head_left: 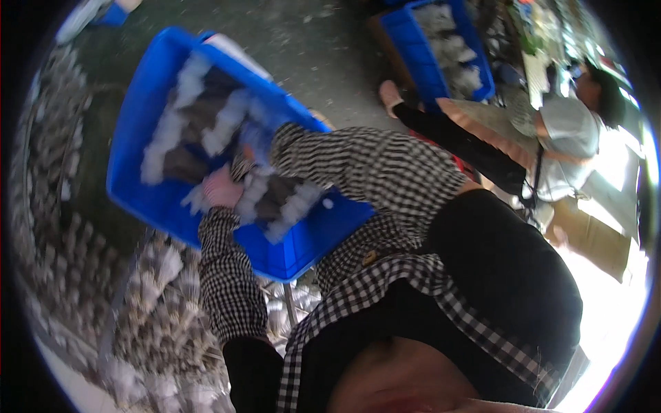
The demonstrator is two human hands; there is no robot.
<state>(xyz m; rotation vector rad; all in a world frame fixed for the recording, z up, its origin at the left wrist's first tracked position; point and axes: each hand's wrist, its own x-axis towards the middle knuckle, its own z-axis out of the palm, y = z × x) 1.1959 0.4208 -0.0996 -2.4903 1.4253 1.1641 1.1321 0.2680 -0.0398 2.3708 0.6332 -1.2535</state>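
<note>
A deep blue plastic bin [138, 196] stands tilted in view before me. Inside it, white fluffy bundles [224, 124] lie in rows with grey-brown bands between them. My left hand [224, 188], pinkish and blurred, is over the bundles near the middle of the bin. Its fingers look bent together around something small and dark that I cannot make out. Close beside it is my right hand [252, 153], reaching in from the right. Motion blur and the sleeve hide most of its fingers. Black-and-white checked sleeves cover both my forearms.
Racks of pale, densely packed bundles [165, 316] stand at the lower left, with more along the left edge. A second blue bin [406, 45] of white fluffy bundles is at the far right. Near it sits another person [564, 127], legs stretched toward the grey floor [310, 55].
</note>
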